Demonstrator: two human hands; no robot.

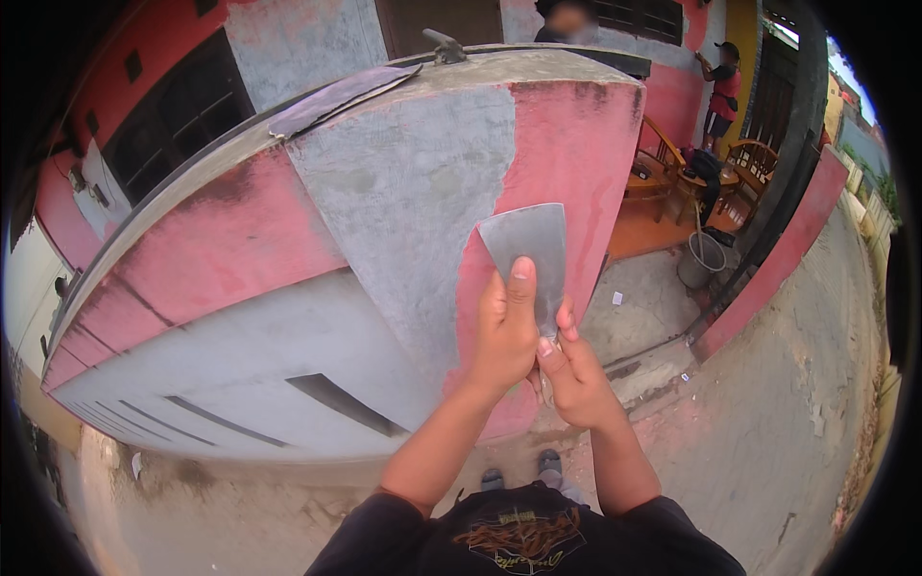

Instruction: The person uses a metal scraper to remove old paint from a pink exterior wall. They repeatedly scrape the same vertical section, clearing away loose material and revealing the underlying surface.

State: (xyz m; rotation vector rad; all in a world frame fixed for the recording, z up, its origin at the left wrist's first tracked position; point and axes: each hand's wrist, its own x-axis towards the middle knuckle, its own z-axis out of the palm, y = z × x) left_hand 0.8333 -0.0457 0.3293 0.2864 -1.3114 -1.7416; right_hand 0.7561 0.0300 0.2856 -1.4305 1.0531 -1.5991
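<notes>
Both hands are on one wide metal scraper (pixel 542 229), held up before the pink part of a masonry wall (pixel 576 158). My left hand (pixel 504 338) grips it low on the blade, the thumb lying flat along the metal. Around the lower end, where the handle is mostly hidden by fingers, my right hand (pixel 580 378) is closed. Behind the blade, the wall's face is part grey (pixel 403 187), with a ragged border against the pink paint. I cannot tell whether the blade's edge touches the wall.
A bent dark sheet (pixel 346 101) rests on the wall's top ledge. Beyond the wall are a person (pixel 565 21) and, at a doorway, another person (pixel 722 93). Wooden chairs (pixel 753 165) and a bucket (pixel 702 259) stand on the porch. A low pink wall (pixel 778 252) borders the lane.
</notes>
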